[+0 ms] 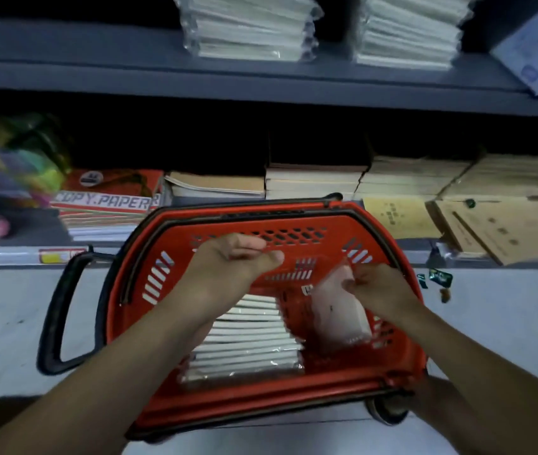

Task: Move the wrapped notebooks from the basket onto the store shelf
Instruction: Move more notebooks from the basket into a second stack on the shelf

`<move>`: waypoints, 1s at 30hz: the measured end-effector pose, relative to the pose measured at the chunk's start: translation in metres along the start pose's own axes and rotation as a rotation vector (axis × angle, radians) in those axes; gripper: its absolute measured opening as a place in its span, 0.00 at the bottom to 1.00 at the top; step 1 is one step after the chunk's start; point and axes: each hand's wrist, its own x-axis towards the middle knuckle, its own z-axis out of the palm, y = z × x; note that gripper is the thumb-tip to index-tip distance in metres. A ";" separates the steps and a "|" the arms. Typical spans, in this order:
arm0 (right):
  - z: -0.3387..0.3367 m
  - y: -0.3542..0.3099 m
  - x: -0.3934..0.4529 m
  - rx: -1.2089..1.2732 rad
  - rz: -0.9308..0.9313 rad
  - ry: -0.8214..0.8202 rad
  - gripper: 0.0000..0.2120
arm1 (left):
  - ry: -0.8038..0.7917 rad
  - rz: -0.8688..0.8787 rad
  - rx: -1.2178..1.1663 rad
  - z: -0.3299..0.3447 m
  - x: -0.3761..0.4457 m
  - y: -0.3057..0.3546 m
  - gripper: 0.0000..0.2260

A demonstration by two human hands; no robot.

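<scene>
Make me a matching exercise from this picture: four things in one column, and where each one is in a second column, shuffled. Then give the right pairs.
Things:
1. right hand
2. stack of wrapped notebooks
3. copy paper pack
4. basket handle

Places:
A. on the lower shelf, left of the red basket
B. lying in the bottom of the basket
C. sticking out from the basket's left side, over the floor
D. over the basket's right half, holding a wrapped pack

Pairs: 1-D, 2-B, 3-A, 4-C
</scene>
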 end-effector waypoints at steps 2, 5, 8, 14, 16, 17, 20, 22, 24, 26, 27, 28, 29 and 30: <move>0.011 0.012 0.014 0.013 0.077 0.027 0.09 | -0.036 -0.013 0.013 0.002 0.004 -0.002 0.13; 0.030 0.016 0.020 0.042 0.209 -0.068 0.14 | -0.041 -0.022 -0.003 0.006 0.015 -0.003 0.12; 0.054 0.024 0.020 0.023 0.262 -0.093 0.17 | -0.071 -0.019 0.021 0.012 0.021 -0.005 0.11; 0.061 0.017 0.014 0.004 0.246 -0.008 0.06 | -0.174 0.015 0.138 0.014 0.023 -0.011 0.09; 0.047 0.003 0.009 -0.001 0.237 0.037 0.11 | -0.194 0.002 0.151 0.011 0.022 -0.012 0.07; 0.038 -0.006 0.003 -0.013 0.209 0.044 0.13 | -0.197 -0.003 0.162 0.010 0.020 -0.013 0.07; 0.004 -0.027 -0.021 0.012 0.096 0.055 0.10 | -0.190 -0.003 0.201 0.008 0.011 -0.019 0.07; -0.023 -0.038 -0.048 0.177 0.070 0.068 0.07 | -0.208 -0.004 0.215 0.007 0.004 -0.025 0.06; -0.049 -0.045 -0.078 0.375 0.051 0.084 0.01 | -0.236 -0.008 0.246 0.005 -0.004 -0.029 0.06; -0.071 -0.050 -0.100 0.554 0.037 0.128 0.02 | -0.286 -0.024 0.274 0.005 -0.011 -0.030 0.10; -0.079 -0.052 -0.107 0.644 0.030 0.153 0.01 | -0.312 -0.031 0.266 0.004 -0.015 -0.029 0.13; -0.086 -0.055 -0.113 0.733 0.026 0.165 0.03 | -0.339 -0.032 0.238 0.005 -0.020 -0.028 0.14; -0.090 -0.058 -0.119 0.829 0.020 0.160 0.06 | -0.356 -0.021 0.208 0.006 -0.026 -0.025 0.15; -0.093 -0.061 -0.123 0.933 0.020 0.141 0.08 | -0.367 0.004 0.189 0.007 -0.031 -0.023 0.14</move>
